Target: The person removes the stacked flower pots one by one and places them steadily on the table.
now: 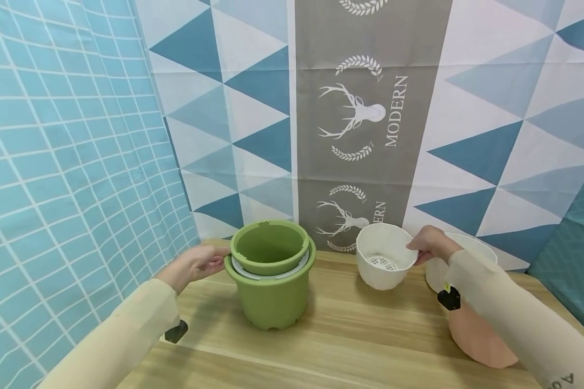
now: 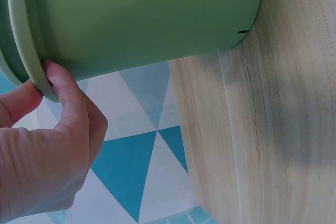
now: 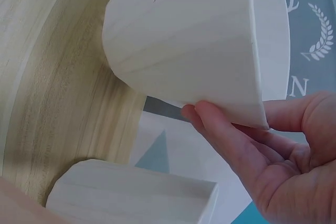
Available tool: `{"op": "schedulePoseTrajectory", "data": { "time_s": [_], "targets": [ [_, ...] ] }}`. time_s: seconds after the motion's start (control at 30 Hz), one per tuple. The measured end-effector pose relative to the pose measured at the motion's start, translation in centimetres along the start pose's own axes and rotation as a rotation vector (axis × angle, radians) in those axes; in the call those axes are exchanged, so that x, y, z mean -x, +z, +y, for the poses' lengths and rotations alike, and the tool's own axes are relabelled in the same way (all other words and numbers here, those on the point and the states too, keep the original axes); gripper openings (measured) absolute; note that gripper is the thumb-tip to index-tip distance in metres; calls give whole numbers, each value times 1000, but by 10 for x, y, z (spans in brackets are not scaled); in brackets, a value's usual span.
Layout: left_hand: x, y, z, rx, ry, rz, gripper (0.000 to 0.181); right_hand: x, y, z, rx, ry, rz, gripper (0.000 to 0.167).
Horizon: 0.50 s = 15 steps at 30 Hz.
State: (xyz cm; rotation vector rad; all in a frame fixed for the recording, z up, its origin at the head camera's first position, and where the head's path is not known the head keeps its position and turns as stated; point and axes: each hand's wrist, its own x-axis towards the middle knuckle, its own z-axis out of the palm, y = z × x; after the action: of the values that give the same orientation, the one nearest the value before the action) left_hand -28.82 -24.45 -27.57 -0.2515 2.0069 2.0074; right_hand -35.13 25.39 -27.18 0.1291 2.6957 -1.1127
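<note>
My left hand (image 1: pixel 197 265) pinches the rim of a large green flower pot (image 1: pixel 274 302) that stands upright on the table. In the left wrist view, its thumb and fingers lie on either side of the rim. Nested inside that pot are a pot with a pale grey rim (image 1: pixel 294 273) and a smaller green pot (image 1: pixel 270 246). At the right, my right hand (image 1: pixel 430 246) grips the rim of a white flower pot (image 3: pixel 184 40) with small drainage holes in its base. This pot appears to be held slightly above the table, tilted toward me.
Another white pot (image 3: pixel 136 192) stands on the table behind the right forearm, partly hidden. Nearer, a salmon-pink pot (image 1: pixel 482 340) sits under that arm. Patterned cloth (image 1: pixel 253 108) hangs behind the wooden table (image 1: pixel 340 335), and a blue checked sheet (image 1: pixel 68 162) hangs at left.
</note>
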Motion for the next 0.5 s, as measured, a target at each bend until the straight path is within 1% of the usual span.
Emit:
{"op": "schedulePoseTrajectory", "data": {
  "time_s": [0.13,0.37,0.5],
  "targets": [
    [1,0,0,9,5,-2,62,-3,-2,2,1,9,15,34],
    [3,1,0,25,6,3,58,2,-2,3,-10,3,37,34],
    [2,1,-1,27,7,5,60,1,-1,5,-19,21,54,36]
  ]
}}
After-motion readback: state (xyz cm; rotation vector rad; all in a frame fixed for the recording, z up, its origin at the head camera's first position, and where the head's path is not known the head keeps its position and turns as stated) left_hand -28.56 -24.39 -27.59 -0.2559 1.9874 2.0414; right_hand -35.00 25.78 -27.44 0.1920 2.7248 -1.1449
